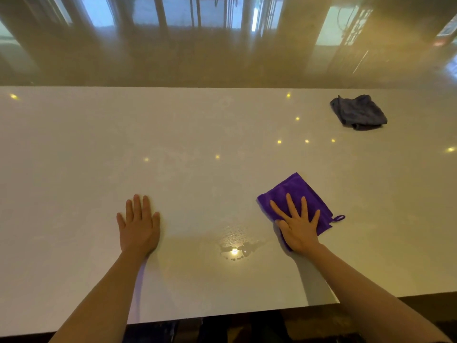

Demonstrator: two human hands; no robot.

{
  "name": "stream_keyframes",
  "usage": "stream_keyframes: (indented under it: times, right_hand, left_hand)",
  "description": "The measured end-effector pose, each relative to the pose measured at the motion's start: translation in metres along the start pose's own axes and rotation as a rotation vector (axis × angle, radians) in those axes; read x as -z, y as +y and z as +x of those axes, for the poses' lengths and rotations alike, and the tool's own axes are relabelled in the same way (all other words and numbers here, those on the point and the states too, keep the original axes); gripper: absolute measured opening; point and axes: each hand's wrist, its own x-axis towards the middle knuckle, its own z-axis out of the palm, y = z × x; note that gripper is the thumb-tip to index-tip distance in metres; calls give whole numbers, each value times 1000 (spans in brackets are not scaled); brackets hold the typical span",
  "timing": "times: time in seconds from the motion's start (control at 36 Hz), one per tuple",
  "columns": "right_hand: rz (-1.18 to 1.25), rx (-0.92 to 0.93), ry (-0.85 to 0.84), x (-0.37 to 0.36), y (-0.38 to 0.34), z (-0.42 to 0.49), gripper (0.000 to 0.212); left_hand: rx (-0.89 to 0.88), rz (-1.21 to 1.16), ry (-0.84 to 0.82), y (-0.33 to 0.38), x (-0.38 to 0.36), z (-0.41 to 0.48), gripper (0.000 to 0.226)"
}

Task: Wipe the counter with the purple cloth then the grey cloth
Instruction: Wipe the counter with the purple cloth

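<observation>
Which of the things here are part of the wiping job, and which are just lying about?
Part of the job: purple cloth under the right hand; grey cloth waiting far right; counter; small wet patch.

Just lying about: nothing. The left hand only rests flat on the counter.

One head-worn camera looks forward and steeply down from the near edge of the desk [197, 134], close above it, facing the glossy far wall [173, 58].

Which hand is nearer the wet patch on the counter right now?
Right, though only slightly. The right hand lies flat on the purple cloth, just right of the wet patch. The left hand lies flat on the bare counter, farther off to the patch's left.
</observation>
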Motion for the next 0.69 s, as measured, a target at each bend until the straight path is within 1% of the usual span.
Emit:
stream_keyframes:
  times: [0.14, 0.25, 0.47, 0.64, 0.69]
  right_hand:
    - [37, 27, -12, -6, -35, -15, 58]
    - [52, 98, 12, -10, -70, -24, 57]
    - [47, 264, -9, -11, -131, -36, 54]
    - [-18, 394, -37, -3, -161, -46, 52]
    - [-109, 368, -1, 3, -163, -54, 48]
  left_hand:
    - [-2, -15, 8, 1, 0, -1, 56]
    - [-7, -8, 10, 1, 0, -1, 56]
    - [-17, -9, 10, 1, 1, -2, 56]
    - [-37, -19, 4, -1, 2, -1, 57]
    - [-41, -12, 7, -2, 2, -2, 57]
